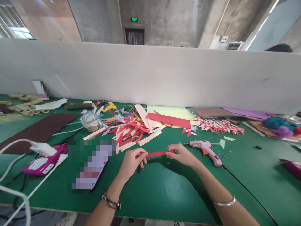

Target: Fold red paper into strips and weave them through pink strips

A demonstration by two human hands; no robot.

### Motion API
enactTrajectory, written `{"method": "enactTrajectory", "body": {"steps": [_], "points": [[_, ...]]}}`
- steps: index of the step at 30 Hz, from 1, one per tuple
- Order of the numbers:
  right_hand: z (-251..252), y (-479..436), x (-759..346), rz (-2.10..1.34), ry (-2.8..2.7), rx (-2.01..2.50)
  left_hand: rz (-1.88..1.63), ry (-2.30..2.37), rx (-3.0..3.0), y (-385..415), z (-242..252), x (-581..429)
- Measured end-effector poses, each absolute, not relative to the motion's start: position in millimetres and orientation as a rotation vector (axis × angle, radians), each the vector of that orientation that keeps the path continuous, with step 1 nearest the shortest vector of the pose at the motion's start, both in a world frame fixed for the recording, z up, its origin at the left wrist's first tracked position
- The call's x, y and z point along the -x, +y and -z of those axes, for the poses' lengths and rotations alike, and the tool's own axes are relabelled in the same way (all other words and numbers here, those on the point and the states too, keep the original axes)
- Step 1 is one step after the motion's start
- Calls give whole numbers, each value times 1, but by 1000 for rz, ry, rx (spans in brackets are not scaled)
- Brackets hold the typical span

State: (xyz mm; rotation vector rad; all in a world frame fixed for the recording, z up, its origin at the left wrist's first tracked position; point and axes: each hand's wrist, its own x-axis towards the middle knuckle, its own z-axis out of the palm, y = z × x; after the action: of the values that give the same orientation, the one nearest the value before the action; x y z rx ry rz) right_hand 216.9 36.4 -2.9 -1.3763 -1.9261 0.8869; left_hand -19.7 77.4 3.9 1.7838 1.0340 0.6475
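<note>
1. Left forearm (117, 188) and right forearm (209, 182): both extend over the near edge of the tabletop (164, 191). The left carries a dark beaded bracelet (110, 202); the right, a silver-coloured bangle (225, 205).
2. Left hand (133, 159): thumb and index fingers pinched closed on one end of the red paper strip (155, 153).
3. Right hand (182, 153): fingers closed on the opposite end of the same strip.
4. Strip position: stretched between the hands, above the tabletop, midway between near and far edges.
5. Smartphone (98, 166): lies left of the left hand, toward the near edge; display pixelated.
6. Magenta power strip (44, 161): left of the smartphone, with a white charger (44, 148) plugged in.
7. Pink hot glue gun (204, 149): lies on its side, right of the right hand; its black cord (249, 194) runs to the near edge.
8. Loose paper strips (131, 131): heaped beyond the left hand, toward the far edge.
9. Red-and-white woven paper pieces (219, 126): grouped near the far edge, beyond the glue gun.
10. White partition (150, 73): stands along the far edge.
</note>
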Motion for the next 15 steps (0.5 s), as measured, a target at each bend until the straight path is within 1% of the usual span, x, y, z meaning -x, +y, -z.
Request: {"method": "enactTrajectory", "body": {"steps": [3, 6, 8, 9, 11, 15], "points": [[4, 37, -220, -838, -1895, 1474, -656, 1078, -1786, 78, -4, 20], [3, 34, -210, -554, -1866, 1559, -654, 1089, -1798, 78, -4, 20], [1, 31, -196, -341, -1859, 1512, -623, 1052, -1805, 77, -3, 20], [0, 28, -188, -295, -1889, 1461, -596, 1020, -1812, 76, -2, 19], [-2, 25, -173, -352, -1999, 1363, -544, 951, -1827, 75, -2, 17], [2, 22, -159, -734, -2118, 1327, -505, 885, -1871, 71, -5, 17]]}}
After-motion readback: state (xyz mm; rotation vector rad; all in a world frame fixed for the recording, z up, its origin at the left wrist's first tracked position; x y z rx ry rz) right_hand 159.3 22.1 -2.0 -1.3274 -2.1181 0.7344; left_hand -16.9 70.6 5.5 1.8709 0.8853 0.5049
